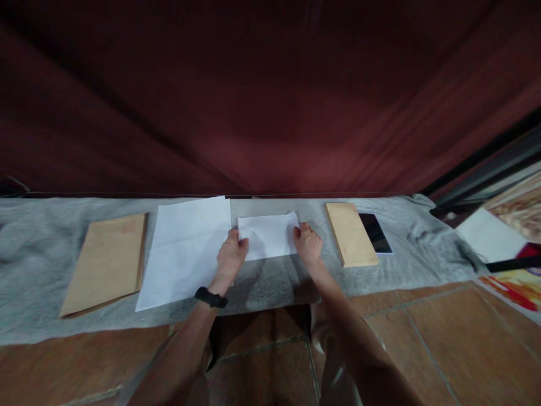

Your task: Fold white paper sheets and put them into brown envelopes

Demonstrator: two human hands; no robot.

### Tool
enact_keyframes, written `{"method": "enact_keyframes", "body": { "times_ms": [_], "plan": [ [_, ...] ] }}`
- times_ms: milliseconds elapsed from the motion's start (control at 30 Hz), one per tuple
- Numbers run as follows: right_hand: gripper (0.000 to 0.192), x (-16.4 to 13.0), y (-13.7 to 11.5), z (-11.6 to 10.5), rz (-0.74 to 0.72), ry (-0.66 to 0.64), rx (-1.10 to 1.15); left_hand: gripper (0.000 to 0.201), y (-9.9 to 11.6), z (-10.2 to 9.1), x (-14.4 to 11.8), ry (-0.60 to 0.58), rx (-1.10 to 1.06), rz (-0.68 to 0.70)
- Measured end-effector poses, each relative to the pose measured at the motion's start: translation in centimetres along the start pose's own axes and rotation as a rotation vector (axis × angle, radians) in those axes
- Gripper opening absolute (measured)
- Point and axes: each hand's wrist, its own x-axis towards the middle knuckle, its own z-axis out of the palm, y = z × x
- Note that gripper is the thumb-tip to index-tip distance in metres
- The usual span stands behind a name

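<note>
Folded paper (267, 234) pinned at both ends.
Its edges are pressed by the left hand (230, 255) and right hand (308, 243); curled fingertips are hidden.

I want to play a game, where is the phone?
The phone lies on the grey cloth on the person's right side, just past the small brown envelope, right of the right hand.

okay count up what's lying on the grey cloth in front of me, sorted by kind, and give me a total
White paper: 2, a large sheet and a folded sheet that the left hand and right hand press down.
Brown envelopes: 2, large, small.
Dark-screened tablet: 1.
Total: 5.
</note>
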Motion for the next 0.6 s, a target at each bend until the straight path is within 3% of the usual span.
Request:
{"method": "enact_keyframes", "body": {
  "times_ms": [167,400,600],
  "plan": [
    [0.03,-0.1,-0.1,0.1,-0.004,0.005,-0.018,0.055,0.8,-0.3,-0.7,0.011,0.046,0.016],
    [0.03,-0.2,-0.3,-0.1,-0.06,0.078,0.01,0.053,1.7,-0.7,-1.7,-0.002,0.194,0.04],
    [0.044,-0.5,-1.2,-0.1,-0.159,0.12,0.105,0.052,1.9,-0.9,-1.6,-0.012,0.219,0.04]
  ]
}}
